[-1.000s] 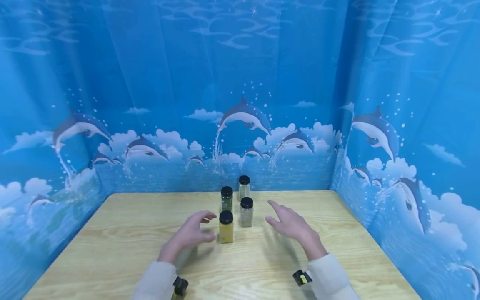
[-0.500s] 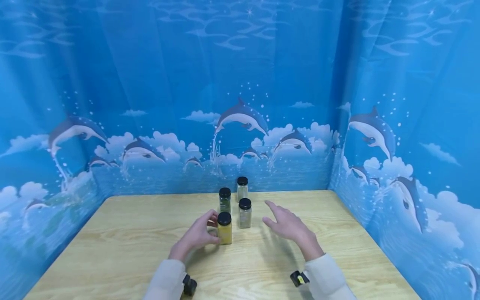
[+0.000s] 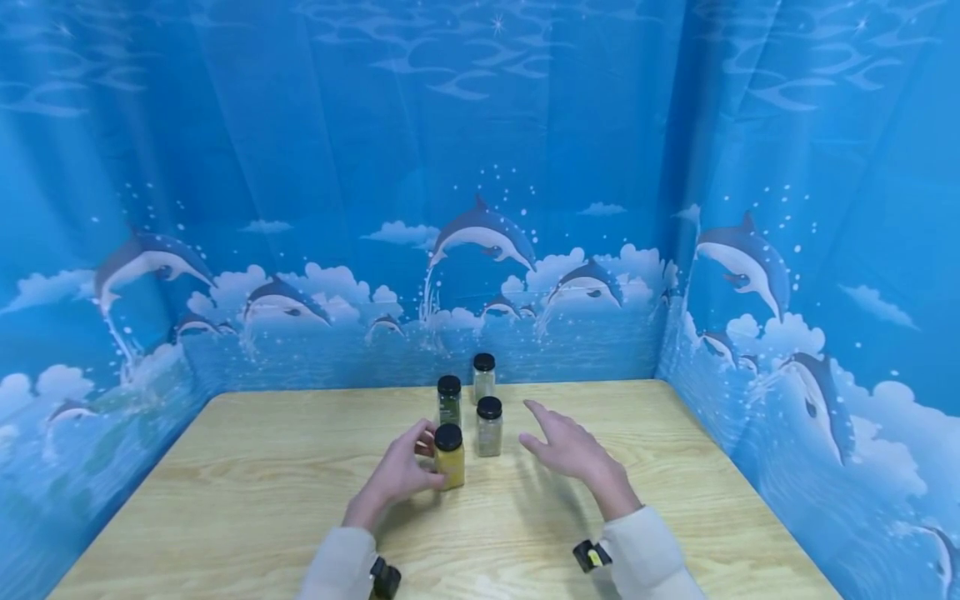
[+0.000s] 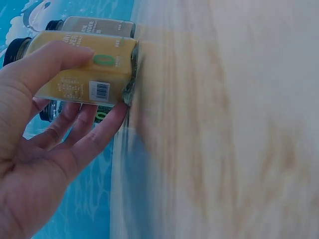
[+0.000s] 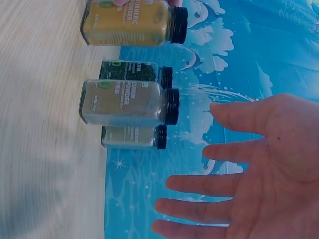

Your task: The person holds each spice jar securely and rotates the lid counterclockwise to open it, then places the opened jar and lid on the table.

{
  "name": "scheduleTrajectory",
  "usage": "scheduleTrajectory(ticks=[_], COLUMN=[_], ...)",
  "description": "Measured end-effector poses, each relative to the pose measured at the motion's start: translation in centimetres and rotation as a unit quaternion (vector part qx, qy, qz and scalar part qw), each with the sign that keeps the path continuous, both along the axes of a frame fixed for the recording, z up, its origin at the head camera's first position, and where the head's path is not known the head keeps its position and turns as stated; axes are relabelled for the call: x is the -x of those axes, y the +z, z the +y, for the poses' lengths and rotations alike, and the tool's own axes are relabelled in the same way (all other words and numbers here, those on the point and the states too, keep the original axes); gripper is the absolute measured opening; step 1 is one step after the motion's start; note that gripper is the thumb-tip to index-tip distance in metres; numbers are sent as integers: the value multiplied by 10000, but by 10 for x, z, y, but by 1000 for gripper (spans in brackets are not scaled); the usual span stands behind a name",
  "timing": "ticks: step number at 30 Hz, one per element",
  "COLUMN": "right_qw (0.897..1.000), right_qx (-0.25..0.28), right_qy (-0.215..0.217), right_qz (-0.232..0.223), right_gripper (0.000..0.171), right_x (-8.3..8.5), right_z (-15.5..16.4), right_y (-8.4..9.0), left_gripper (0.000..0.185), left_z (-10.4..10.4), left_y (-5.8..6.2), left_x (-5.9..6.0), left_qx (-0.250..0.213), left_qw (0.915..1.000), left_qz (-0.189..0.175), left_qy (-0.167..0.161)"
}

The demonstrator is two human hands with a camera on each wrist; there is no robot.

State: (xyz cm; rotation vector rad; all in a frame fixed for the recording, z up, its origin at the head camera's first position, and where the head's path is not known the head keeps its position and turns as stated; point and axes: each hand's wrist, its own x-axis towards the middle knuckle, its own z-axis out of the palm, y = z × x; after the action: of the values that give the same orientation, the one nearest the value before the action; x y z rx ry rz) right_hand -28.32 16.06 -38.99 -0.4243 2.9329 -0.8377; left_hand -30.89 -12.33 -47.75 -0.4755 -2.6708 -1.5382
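My left hand point(image 3: 401, 475) holds a jar of turmeric powder point(image 3: 452, 468) by its side, thumb across the near face and fingers behind. The jar stands upright, with a black lid and yellow contents. Just behind it is a jar of dark green herbs point(image 3: 450, 408). To its right stands a cumin powder jar point(image 3: 490, 435), greyish brown in the right wrist view. A pale jar point(image 3: 484, 385) is farthest back. My right hand point(image 3: 570, 447) hovers right of the cumin jar, fingers extended and palm facing the jars, holding nothing.
The jars stand on a light wood-grain table point(image 3: 262, 467), toward its far edge. A blue curtain point(image 3: 345, 192) printed with dolphins encloses the back and both sides. Small dark devices are strapped to both wrists.
My left hand has moved right and taken hold of the turmeric jar, which it was beside a second ago. The right hand has stayed nearly in place; the head view has shifted slightly.
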Motion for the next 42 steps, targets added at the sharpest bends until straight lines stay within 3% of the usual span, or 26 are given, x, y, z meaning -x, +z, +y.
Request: scheduleTrajectory(ticks=[8, 18, 24, 33, 42], right_qw=[9998, 9996, 9982, 9961, 9874], right_qx=[62, 166, 389, 591, 1333], right_qy=[-112, 222, 429, 646, 840], right_qz=[158, -70, -141, -96, -164], right_gripper=[64, 52, 57, 62, 57], right_x=[-1, -3, -7, -7, -1], right_z=[-12, -28, -36, -45, -56], right_y=[1, 2, 2, -2, -17], left_gripper=[62, 54, 54, 55, 57], left_z=[-1, -3, -3, -6, -10], left_y=[4, 12, 15, 15, 12], left_x=[-10, -24, -29, -32, -29], left_qx=[113, 90, 13, -107, -271], left_qw=[9999, 9992, 9988, 9989, 9971], left_qz=[-116, -359, -485, -338, -428], left_qy=[-46, -123, -89, -322, -570])
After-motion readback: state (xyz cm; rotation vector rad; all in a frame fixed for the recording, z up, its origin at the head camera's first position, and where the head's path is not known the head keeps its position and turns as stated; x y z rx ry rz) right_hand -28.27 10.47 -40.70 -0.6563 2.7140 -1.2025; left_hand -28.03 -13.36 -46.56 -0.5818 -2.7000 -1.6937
